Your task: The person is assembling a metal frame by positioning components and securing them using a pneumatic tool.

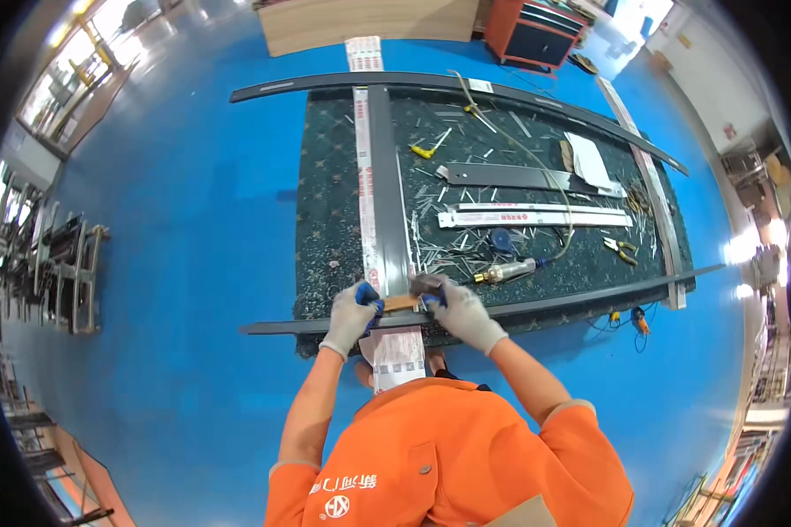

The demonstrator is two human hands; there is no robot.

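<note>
My left hand (351, 318), in a grey glove with blue fingertips, is closed at the left end of a short brown wooden-looking block (401, 303). In my gloved right hand (466, 318) is a dark grey block-like piece (426, 285), just above the block's right end. Both hands are at the near dark metal profile (536, 306), which runs across the table's front edge. A wide grey profile (390, 193) extends away from between my hands toward the far long profile (325, 83). My fingers hide part of the joint there.
The dark patterned table (325, 220) carries scattered metal offcuts, a yellow-handled tool (424, 151), pliers (624, 253), a hose-fed power tool (505, 270) and white-wrapped strips (536, 217). A red tool cabinet (536, 35) stands beyond. Orange-ended cables (642, 323) hang at the front right.
</note>
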